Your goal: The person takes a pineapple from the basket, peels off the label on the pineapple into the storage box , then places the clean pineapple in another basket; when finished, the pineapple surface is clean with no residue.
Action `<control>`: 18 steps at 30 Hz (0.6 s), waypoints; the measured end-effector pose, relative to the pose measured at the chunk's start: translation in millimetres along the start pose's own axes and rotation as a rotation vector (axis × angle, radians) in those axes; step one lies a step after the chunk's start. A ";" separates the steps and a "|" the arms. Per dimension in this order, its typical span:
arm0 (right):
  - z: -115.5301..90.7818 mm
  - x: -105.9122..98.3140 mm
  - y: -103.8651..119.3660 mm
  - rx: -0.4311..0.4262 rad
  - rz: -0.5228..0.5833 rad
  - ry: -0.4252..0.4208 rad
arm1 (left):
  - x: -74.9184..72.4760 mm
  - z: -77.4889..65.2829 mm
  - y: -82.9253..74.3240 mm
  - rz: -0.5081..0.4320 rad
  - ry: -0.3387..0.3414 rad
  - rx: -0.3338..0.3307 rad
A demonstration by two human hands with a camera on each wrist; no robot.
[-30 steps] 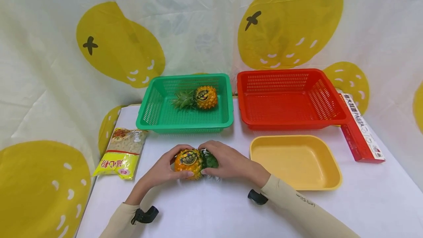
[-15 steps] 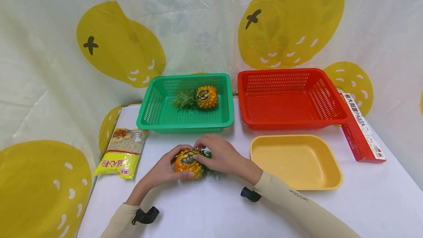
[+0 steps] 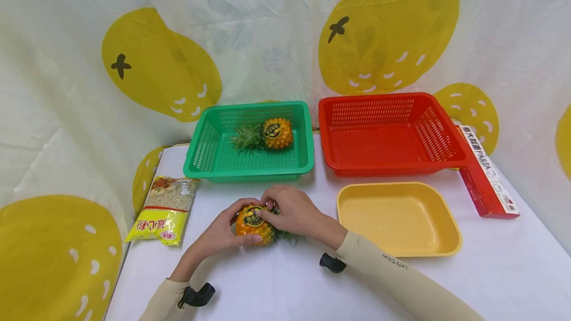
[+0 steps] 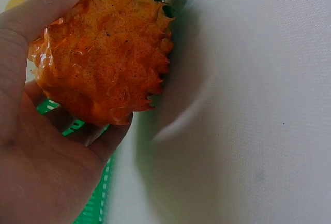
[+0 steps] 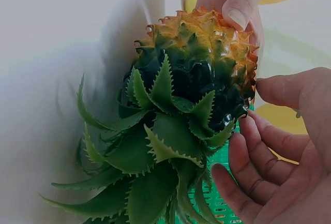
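Printed cloth (image 3: 267, 28) hangs behind the white-covered desk (image 3: 254, 281); well inside the desk's left edge, the left hand (image 3: 220, 232) clasps a pineapple (image 3: 261, 232). The right hand (image 3: 294, 209) touches it with the thumb; whether it grips, I cannot tell.

In the head view, the right grip (image 3: 292, 210) hides most leaves (image 3: 291, 238) of the held pineapple (image 3: 250, 229).

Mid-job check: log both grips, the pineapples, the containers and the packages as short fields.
left grip: curled around front pineapple
right grip: touches front pineapple near its label; pinch unclear
green basket: holds second pineapple
red basket: right of green basket
yellow tray: in front of red basket
yellow bag: left side
pasta box: far right
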State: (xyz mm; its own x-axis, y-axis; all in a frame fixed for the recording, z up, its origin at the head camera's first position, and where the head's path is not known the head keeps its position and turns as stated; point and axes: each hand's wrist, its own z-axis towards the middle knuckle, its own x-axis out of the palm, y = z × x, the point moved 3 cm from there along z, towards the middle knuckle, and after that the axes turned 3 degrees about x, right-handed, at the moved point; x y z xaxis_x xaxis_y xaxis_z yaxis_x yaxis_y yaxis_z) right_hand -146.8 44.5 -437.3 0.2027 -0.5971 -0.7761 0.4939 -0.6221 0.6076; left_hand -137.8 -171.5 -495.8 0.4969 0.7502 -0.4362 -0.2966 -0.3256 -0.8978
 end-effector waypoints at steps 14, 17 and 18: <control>0.6 1.0 0.7 -0.016 0.012 -0.019 | 0.2 -0.6 -2.3 0.008 0.000 -0.008; 0.6 0.9 0.9 -0.008 0.022 -0.019 | 0.3 -0.5 -1.5 0.006 0.001 -0.017; 0.6 0.8 1.1 -0.004 0.027 -0.019 | 0.4 -0.5 -1.3 0.005 0.002 -0.019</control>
State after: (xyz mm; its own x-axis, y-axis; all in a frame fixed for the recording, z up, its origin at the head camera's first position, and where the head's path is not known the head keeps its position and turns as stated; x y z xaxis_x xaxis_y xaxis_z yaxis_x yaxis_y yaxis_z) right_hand -146.6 43.0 -437.1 0.1998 -0.6233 -0.7561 0.4922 -0.6034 0.6274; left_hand -136.8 -171.1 -494.9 0.4969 0.7476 -0.4407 -0.2834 -0.3402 -0.8966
